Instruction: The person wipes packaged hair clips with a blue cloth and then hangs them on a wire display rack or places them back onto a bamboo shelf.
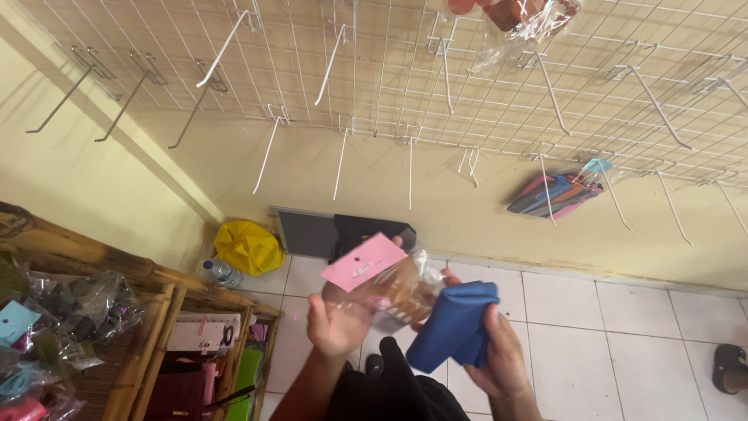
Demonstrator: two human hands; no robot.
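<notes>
We are facing a white wire grid panel (467, 78) fixed to the yellow wall, carrying many bare hooks; two hooks are holding goods, one clear bag (526, 19) at the top edge and one fan of coloured items (557, 195) lower right. A bamboo shelf (148, 312) is standing at the left, stocked with wrapped goods. One yellow bag (248, 247) and one plastic bottle (220, 273) are lying on the tiled floor (608, 327) at the wall's foot.

Our left hand (335, 323) is closing its fingers around one clear packet (393, 292) with a pink header card (364, 262), held in the air before the wall. Our right hand (502, 359) is wrapping around one blue folded cloth (456, 323), touching the packet. We are judging both light: the film slippery and crinkly, best taken at the stiff card; the cloth soft and limp, best gripped across its fold.
</notes>
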